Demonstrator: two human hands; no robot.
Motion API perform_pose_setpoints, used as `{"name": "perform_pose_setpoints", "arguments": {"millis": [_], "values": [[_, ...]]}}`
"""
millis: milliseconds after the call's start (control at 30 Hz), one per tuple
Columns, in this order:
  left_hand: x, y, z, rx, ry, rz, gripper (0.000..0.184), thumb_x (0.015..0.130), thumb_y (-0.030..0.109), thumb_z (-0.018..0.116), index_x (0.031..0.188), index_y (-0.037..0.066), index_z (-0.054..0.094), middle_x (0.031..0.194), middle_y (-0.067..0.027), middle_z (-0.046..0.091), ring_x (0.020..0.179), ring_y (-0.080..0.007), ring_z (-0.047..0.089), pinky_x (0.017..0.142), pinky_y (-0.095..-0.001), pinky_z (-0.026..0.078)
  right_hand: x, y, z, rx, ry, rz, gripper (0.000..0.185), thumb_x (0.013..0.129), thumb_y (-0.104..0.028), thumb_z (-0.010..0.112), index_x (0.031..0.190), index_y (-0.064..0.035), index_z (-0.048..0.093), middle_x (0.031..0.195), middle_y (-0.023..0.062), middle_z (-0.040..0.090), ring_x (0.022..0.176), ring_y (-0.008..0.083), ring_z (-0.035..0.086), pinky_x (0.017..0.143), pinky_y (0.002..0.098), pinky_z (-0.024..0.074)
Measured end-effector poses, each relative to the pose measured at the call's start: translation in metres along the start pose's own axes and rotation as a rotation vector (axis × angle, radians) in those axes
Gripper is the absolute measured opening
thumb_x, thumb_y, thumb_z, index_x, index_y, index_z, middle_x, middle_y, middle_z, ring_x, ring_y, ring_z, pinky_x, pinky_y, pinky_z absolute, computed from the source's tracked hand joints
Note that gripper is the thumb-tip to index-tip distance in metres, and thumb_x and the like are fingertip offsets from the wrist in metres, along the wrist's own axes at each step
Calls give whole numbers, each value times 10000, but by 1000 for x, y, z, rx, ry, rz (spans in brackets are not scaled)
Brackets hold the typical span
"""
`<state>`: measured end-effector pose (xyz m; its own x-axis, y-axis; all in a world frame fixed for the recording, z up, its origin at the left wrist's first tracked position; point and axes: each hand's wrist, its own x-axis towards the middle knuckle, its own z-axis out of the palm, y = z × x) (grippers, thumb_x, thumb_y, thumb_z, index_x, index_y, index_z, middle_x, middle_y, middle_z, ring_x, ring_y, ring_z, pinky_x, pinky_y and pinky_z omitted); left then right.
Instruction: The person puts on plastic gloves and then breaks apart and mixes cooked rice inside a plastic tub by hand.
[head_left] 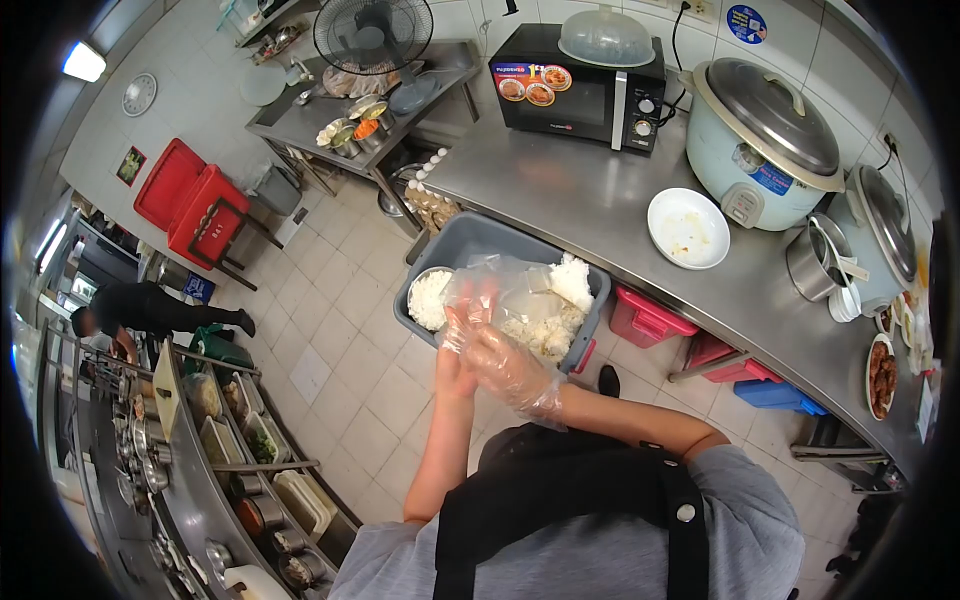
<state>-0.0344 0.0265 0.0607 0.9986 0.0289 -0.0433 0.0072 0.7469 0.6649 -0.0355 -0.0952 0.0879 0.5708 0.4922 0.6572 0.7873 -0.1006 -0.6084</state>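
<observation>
My left hand [462, 322] reaches up over a grey plastic tub [418, 318], its fingers stretched out inside thin clear plastic [512, 282]. I cannot tell whether this plastic is a glove or a bag. My right hand [508, 366] wears a clear disposable glove and is closed on the plastic close to my left hand. Below them, cooked white rice [572, 282] lies in the tub, partly hidden by the plastic. On the tub's left side is a round container of rice [430, 298].
The steel counter [600, 200] bears a microwave [570, 95], a large rice cooker [765, 140], a white bowl [688, 228] and a metal pot [815, 262]. Beneath it are pink bins [650, 318]. Another person [150, 308] works at the far left, beyond shelves of food containers [262, 440].
</observation>
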Motion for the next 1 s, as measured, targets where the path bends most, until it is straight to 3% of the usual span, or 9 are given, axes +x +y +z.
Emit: {"name": "perform_pose_setpoints", "arguments": {"millis": [167, 333, 467, 567, 633, 667, 767, 833, 1000], "values": [[7, 9, 17, -124, -137, 67, 635, 976, 465, 335, 1446, 49, 236, 1473, -183, 285, 1368, -328, 260, 1132, -424, 212, 4, -1, 7, 2, 58, -24, 161, 712, 30, 604, 845, -12, 523, 892, 149, 484, 850, 341, 572, 708, 401, 485], [11, 22, 17, -284, -245, -66, 625, 966, 475, 347, 1435, 70, 271, 1481, -231, 230, 1368, -383, 230, 1134, -475, 189, 13, -9, 0, 127, -33, -58, 162, 701, 30, 602, 830, -14, 516, 885, 122, 495, 828, 308, 558, 696, 384, 478], [16, 29, 22, -360, -263, -50, 627, 952, 500, 368, 1418, 85, 306, 1491, -204, 232, 1381, -357, 215, 1135, -459, 189, 15, -7, 4, 106, 18, -144, 161, 701, 31, 601, 829, -20, 518, 882, 116, 499, 790, 296, 544, 670, 366, 470], [23, 32, 29, -111, -195, 82, 666, 925, 564, 377, 1419, 123, 312, 1508, -154, 228, 1393, -312, 207, 1135, -431, 172, 14, -7, 3, 77, -21, -130, 157, 713, 26, 602, 838, -19, 520, 884, 109, 512, 773, 292, 541, 667, 356, 463], [25, 34, 28, -134, -236, 41, 676, 918, 562, 408, 1435, 152, 263, 1507, -167, 218, 1379, -337, 232, 1102, -415, 281, 18, -8, 2, 69, -88, -127, 91, 780, -8, 571, 856, -14, 521, 877, 114, 524, 771, 293, 544, 677, 350, 458], [25, 35, 30, -130, -237, 39, 676, 918, 562, 408, 1435, 152, 263, 1507, -167, 218, 1379, -337, 232, 1102, -415, 281, 19, -10, 2, 70, -84, -127, 91, 780, -8, 571, 856, -14, 521, 877, 114, 524, 771, 293, 544, 677, 350, 458], [26, 35, 33, -156, -214, 18, 682, 913, 601, 378, 1439, 182, 269, 1503, -159, 234, 1357, -310, 281, 1085, -400, 299, 21, -17, -2, 193, -161, 93, 70, 852, -80, 531, 877, -15, 521, 887, 125, 538, 778, 286, 550, 694, 352, 454], [29, 32, 30, -134, -205, 14, 671, 930, 595, 333, 1431, 152, 279, 1485, -161, 271, 1332, -309, 312, 1085, -406, 293, 25, -24, -8, 287, -201, 268, 129, 890, -146, 501, 898, -20, 528, 903, 135, 547, 796, 273, 559, 725, 356, 453], [43, 36, 20, 195, -48, 210, 667, 941, 574, 336, 1388, 80, 362, 1452, -134, 323, 1335, -269, 309, 1098, -413, 250, 21, -21, -1, 320, -132, 225, 160, 880, -175, 531, 913, -19, 531, 896, 132, 556, 806, 261, 565, 753, 352, 451]]}}
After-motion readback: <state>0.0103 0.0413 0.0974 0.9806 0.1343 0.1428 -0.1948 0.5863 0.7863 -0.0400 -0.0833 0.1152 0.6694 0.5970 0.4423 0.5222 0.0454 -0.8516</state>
